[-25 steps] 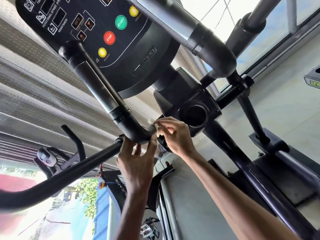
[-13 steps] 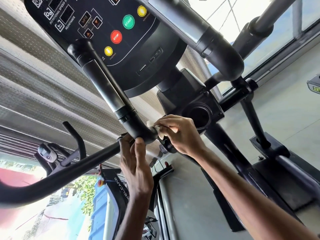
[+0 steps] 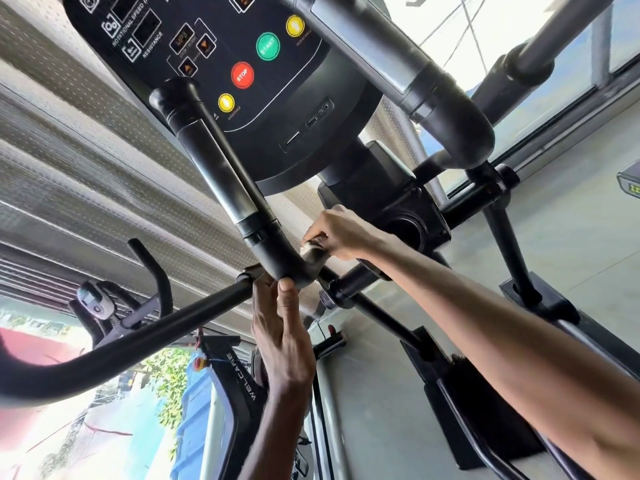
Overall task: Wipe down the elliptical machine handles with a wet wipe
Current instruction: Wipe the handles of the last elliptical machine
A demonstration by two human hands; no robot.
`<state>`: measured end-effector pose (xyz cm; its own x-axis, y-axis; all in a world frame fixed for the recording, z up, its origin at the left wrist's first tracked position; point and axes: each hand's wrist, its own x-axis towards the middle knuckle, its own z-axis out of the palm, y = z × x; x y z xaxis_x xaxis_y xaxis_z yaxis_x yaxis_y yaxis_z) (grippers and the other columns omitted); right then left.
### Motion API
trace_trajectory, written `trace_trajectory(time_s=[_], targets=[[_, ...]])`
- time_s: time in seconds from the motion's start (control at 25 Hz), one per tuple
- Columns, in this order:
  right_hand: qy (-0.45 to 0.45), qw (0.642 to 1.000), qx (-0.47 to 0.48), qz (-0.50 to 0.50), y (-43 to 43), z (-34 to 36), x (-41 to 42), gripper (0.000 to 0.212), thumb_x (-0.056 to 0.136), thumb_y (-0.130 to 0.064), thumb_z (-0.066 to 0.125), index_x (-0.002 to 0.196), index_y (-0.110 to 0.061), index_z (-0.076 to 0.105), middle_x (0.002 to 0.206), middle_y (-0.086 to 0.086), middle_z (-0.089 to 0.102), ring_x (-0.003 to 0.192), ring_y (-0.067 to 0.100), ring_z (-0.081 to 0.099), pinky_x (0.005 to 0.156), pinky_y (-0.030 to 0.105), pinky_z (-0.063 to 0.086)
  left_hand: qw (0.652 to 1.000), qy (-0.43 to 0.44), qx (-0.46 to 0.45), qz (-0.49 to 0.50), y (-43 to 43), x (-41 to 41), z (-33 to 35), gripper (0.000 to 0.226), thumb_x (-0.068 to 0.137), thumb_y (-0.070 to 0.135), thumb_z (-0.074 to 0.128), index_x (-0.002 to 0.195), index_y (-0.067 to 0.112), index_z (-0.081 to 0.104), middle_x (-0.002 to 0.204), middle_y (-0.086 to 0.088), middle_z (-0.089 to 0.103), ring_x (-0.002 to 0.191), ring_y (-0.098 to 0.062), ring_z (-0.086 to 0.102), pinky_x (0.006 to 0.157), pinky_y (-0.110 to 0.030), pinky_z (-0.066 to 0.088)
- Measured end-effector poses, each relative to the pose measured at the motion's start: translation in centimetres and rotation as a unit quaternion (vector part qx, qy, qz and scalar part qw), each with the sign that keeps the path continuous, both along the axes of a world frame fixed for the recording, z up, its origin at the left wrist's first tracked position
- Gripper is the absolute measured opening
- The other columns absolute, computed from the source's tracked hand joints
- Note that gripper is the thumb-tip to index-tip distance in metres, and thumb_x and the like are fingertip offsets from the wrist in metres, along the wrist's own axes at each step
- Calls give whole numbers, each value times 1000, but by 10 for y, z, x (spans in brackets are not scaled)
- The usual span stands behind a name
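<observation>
While the right hand (image 3: 341,233) pinches a small white wet wipe (image 3: 312,253) in its curled fingers, it presses the wipe onto the low bend of the black round handle bar (image 3: 221,174) of the elliptical machine. The wipe sits at the very end of that bend. The left hand (image 3: 282,337) grips the same bend from below, with its thumb (image 3: 286,286) flat on the bar. Above both hands is the black control panel (image 3: 277,109), with 1 red STOP button (image 3: 242,75), 1 green START button (image 3: 267,46) and 2 yellow buttons (image 3: 225,102).
</observation>
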<state>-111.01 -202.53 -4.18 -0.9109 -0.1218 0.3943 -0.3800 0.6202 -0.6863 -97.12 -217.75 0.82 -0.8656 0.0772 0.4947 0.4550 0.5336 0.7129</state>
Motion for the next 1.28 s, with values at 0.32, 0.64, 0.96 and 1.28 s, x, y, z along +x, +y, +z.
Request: trace_trajectory(time_s=[0.32, 0.64, 0.96, 1.28], targets=[[-37, 969, 244, -33, -6, 13, -31, 14, 93, -17, 63, 79, -18, 67, 83, -6, 70, 87, 15, 61, 91, 32, 30, 999, 8, -30, 10, -5, -3, 1, 42, 100, 60, 38, 97, 23, 58, 89, -5, 65, 89, -29, 59, 85, -58, 52], [-42, 978, 176, -104, 6, 6, 20, 14, 91, -10, 63, 81, -19, 63, 91, 0, 58, 107, 20, 42, 99, 35, 16, 998, -36, -18, -45, -19, -13, 5, 47, 99, 62, 45, 100, 17, 59, 99, -10, 66, 105, -33, 64, 98, -64, 50], [31, 964, 180, -192, -25, -31, 22, 14, 83, -30, 58, 78, -25, 70, 82, -16, 67, 111, 14, 39, 90, 40, 15, 994, -62, -18, -93, -20, -7, 17, 40, 99, 58, 49, 93, 21, 62, 78, 17, 62, 79, -4, 58, 77, -22, 46], [76, 908, -217, -350, -65, -51, 53, 11, 79, -21, 69, 82, -23, 79, 68, -6, 72, 85, 22, 61, 74, 34, 50, 986, -91, -24, -134, -31, -14, 32, 37, 94, 59, 58, 103, 25, 72, 72, 13, 67, 66, 9, 58, 64, -3, 41]])
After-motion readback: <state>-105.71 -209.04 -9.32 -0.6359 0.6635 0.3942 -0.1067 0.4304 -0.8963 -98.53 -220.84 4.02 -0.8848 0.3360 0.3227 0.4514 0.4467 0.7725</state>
